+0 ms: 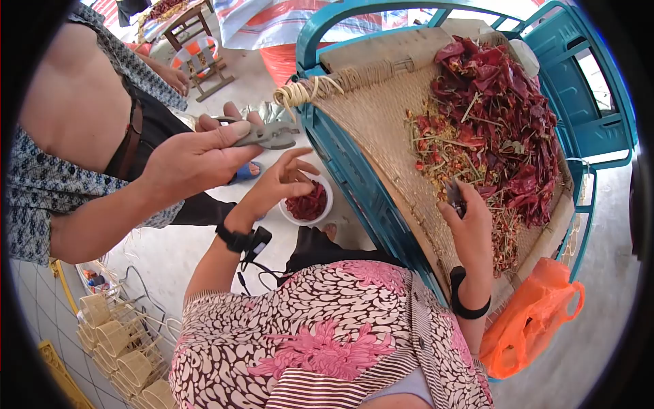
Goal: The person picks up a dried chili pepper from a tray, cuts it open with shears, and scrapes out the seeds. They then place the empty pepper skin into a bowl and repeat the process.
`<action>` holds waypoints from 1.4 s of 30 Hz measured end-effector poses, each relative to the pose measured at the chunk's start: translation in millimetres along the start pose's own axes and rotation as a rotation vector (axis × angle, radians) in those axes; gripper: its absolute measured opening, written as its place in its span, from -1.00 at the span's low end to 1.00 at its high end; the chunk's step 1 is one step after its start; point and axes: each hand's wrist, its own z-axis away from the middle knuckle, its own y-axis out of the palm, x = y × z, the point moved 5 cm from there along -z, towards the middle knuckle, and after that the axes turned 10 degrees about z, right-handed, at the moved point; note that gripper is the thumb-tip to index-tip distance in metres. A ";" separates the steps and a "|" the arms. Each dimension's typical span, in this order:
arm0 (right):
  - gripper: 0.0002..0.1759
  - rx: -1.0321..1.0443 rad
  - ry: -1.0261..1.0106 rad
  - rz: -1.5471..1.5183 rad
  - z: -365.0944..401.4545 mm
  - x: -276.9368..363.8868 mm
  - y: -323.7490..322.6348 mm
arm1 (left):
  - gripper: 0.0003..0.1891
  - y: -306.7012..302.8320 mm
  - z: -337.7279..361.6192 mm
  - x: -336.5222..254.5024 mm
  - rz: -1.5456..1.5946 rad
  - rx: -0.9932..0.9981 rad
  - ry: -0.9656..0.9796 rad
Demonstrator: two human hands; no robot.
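Observation:
My left hand [281,185] is raised, fingers apart and holding nothing that I can see. Beneath it, a white bowl [329,208] on the floor contains dried red chilies [308,202]. My right hand [472,221] is closed on a small dark metal tool [454,193], perhaps a clipper, over the woven tray [375,123]. A heap of dried red chili pods [507,129] covers the tray's far side, with seeds and stem bits [443,153] spread nearer. Close to my left hand, another person's hand [197,153] grips a pair of grey pliers [269,135].
A teal metal frame [340,174] supports the tray. An orange plastic bag [528,327] hangs at its near right corner. The other person stands at left. Pale woven baskets [126,351] sit at lower left, and a small wooden stool [187,31] stands behind.

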 end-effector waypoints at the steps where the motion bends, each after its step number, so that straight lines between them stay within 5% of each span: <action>1: -0.57 0.001 -0.014 0.035 -4.1 1.0 1.9 | -0.32 13.8 3.0 -17.4 0.091 0.032 0.076; 5: -0.54 -0.016 -0.040 0.143 -9.8 18.6 9.2 | -0.09 46.1 8.7 -63.7 0.411 -0.002 0.087; 9: -0.52 0.012 -0.012 0.271 -6.9 -1.8 16.8 | -0.21 76.9 4.3 -85.3 0.609 0.198 0.239; 14: -0.55 -0.115 -0.090 0.299 -1.8 -11.9 13.9 | -0.37 79.6 -12.7 -79.6 0.809 0.012 0.225; 18: -0.66 -0.278 -0.144 0.026 5.4 -3.0 -4.3 | -0.46 83.4 -14.2 -83.8 0.578 -0.158 0.265; 21: -0.73 -0.219 0.017 -0.353 13.3 5.6 -19.9 | -0.50 109.8 -11.6 -84.4 0.244 -0.015 0.181; 25: -0.46 0.539 0.055 -1.124 32.5 17.2 -14.8 | -0.59 142.0 -19.1 -63.5 -0.270 0.194 0.134; 26: -0.25 0.644 0.002 -1.067 37.3 22.6 -9.9 | -0.64 149.5 -25.9 -67.9 -0.530 0.198 0.383; 30: -0.31 0.856 0.135 -1.633 46.1 41.8 2.0 | -0.47 181.1 -49.0 -82.2 -1.105 0.233 0.892; 38: -0.72 0.455 0.219 -1.503 42.0 5.6 16.9 | -0.45 204.2 -88.3 -95.3 -1.238 0.231 1.089; 42: -0.76 0.271 0.252 -1.676 41.9 1.5 8.6 | -0.45 211.6 -93.0 -96.5 -1.171 0.225 1.103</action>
